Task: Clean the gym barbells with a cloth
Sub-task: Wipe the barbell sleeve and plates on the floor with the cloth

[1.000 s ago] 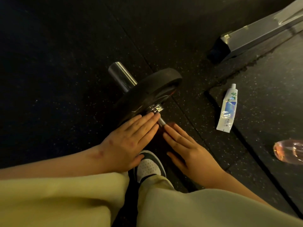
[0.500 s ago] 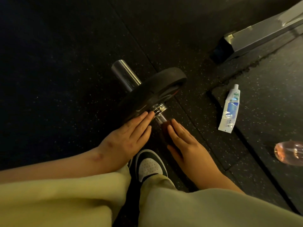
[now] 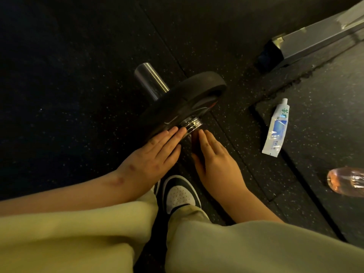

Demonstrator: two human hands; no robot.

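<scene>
Lying across the speckled rubber floor [image 3: 78, 79] at frame centre, the barbell [image 3: 151, 81] runs diagonally, its chrome sleeve end pointing up and left. One black weight plate [image 3: 189, 99] sits on the sleeve, standing on its edge, with the ribbed chrome collar [image 3: 192, 123] exposed on its near face. The shaft below the collar is hidden by the hands.

The left hand [image 3: 155, 154] lies flat, fingers straight and together, with the fingertips on the plate's near face just beside the collar; it grips nothing. The right hand [image 3: 216, 160] is likewise flat with straight fingers, the tips just short of the collar. A dark reddish patch [image 3: 195, 144] shows along the inner edge of its fingers; the light is too dim to tell whether this is the cloth.

Below the hands, a black-and-white shoe [image 3: 180, 194] stands between pale khaki trouser legs [image 3: 78, 233], close to the bar's line.

To the right, well apart from the plate, a white squeeze tube [image 3: 276, 127] with blue and green print lies capped by a floor-mat seam. Further right, at the frame edge, a clear bottle [image 3: 346, 180] of pinkish liquid lies on its side. A grey metal beam [image 3: 315, 34] with a black end rests on the floor at upper right.
</scene>
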